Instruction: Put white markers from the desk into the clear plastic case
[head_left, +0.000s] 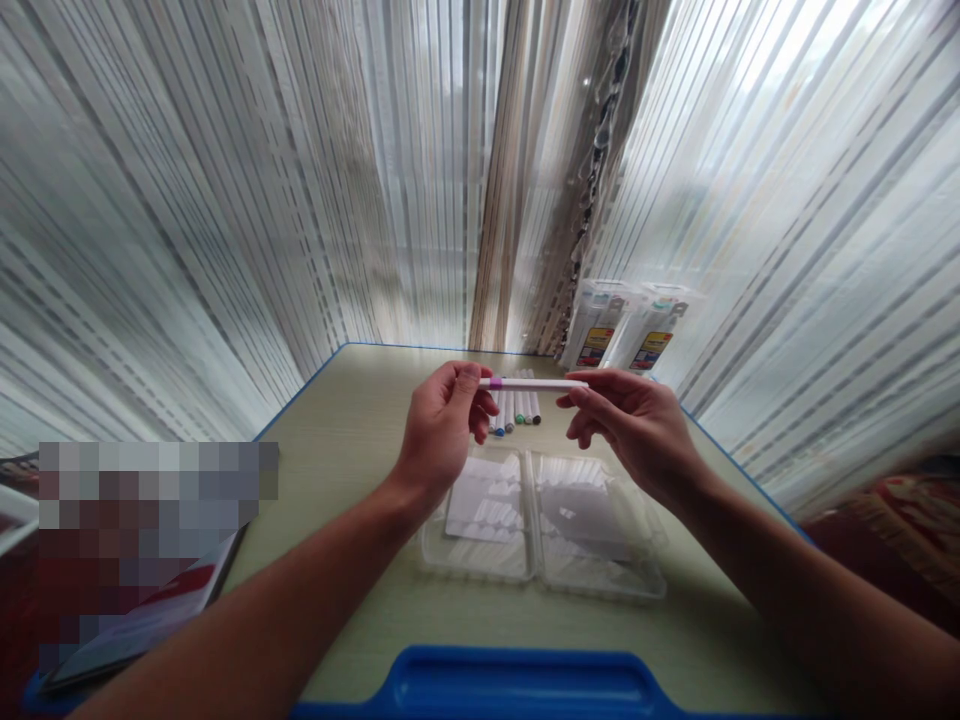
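Note:
Between both hands I hold a white marker point(536, 384) with a purple band, lying level above the table. My left hand point(444, 420) pinches its banded end between thumb and fingers. The other end sits in the fingertips of my right hand point(634, 415). Behind and below it, several white markers with coloured ends point(520, 408) lie side by side, partly covered by the held marker and my left hand. Nearer to me is an open clear plastic case point(534, 575), its two halves spread flat with white paper inserts point(487, 497) inside.
Two clear packages with yellow and red labels point(596, 345) stand at the back right of the table point(360, 610). A flat item, mostly pixelated, lies at the left edge. The table has a blue front rim point(521, 685). Striped sheer curtains point(420, 200) hang behind.

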